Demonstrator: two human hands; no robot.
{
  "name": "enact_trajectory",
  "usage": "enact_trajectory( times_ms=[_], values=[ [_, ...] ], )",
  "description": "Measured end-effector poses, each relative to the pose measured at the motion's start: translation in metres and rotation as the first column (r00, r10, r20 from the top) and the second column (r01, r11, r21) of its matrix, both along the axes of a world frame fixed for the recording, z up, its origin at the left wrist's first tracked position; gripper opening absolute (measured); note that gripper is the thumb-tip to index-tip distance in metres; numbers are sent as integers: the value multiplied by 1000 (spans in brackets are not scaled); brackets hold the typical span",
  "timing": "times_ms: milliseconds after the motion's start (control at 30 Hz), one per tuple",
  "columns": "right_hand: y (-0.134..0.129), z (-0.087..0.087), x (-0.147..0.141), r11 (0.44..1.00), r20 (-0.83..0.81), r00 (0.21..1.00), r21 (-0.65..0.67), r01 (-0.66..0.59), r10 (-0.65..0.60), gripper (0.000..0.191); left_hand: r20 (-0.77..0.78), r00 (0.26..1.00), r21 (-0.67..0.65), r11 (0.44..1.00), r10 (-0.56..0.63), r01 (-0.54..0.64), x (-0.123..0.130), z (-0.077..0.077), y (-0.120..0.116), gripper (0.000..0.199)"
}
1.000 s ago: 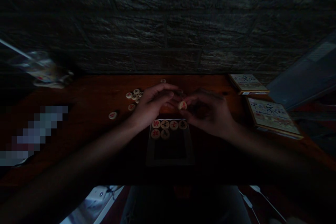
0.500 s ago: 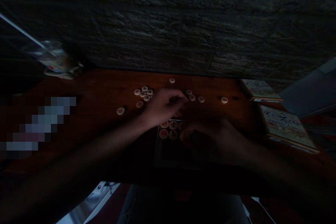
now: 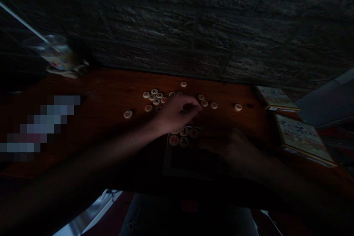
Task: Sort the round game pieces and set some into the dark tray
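My left hand (image 3: 179,111) hovers over the far edge of a shallow dark box (image 3: 166,160), its thumb and fingers curled together. Whatever it may pinch is hidden from me. In deep shadow over the right part of the box is my right hand (image 3: 226,143); its fingers are too dark to read. Round Chinese chess pieces lie in rows inside the box, among them a red-marked piece (image 3: 174,140) and a black-marked piece (image 3: 184,141). Several loose pieces, such as one Chinese chess piece (image 3: 148,108), are grouped just beyond and left of my left hand.
More pieces lie right of my left hand, with a lone piece (image 3: 238,107) farther out. Two flat printed boxes, a far box (image 3: 275,96) and a near box (image 3: 302,132), rest at the right. A plastic cup (image 3: 59,53) with a straw stands back left against the brick wall (image 3: 171,25).
My left hand has shifted slightly right and its fingers curl toward the thumb. My right hand has drawn a little right, uncovering more of a piece in the box. The view has tilted slightly.
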State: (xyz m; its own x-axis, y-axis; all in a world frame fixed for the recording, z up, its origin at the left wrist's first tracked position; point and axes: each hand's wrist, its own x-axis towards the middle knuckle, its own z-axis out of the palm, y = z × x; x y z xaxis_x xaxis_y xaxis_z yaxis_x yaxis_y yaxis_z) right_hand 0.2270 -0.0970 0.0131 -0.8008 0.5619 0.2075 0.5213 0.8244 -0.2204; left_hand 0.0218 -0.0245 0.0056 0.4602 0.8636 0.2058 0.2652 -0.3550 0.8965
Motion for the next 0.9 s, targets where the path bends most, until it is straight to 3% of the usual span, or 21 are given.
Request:
enact_trajectory(
  times_ms=[233,667,833,900],
  values=[
    [-1,0,-1,1000,-17,1000,21,-14,14,15,-40,999,73,997,3,0,0,-4,1,18],
    [-1,-1,-3,1000,-59,998,-11,25,-26,14,-50,999,58,998,-7,10,1,0,-1,19],
    [1,2,-3,999,-227,974,40,16,-6,10,-7,1000,-5,1000,-3,3,1,-1,0,17],
    [4,4,-1,994,-330,943,76,78,-49,14,28,1000,-66,998,7,-5,0,0,1,16]
  ],
)
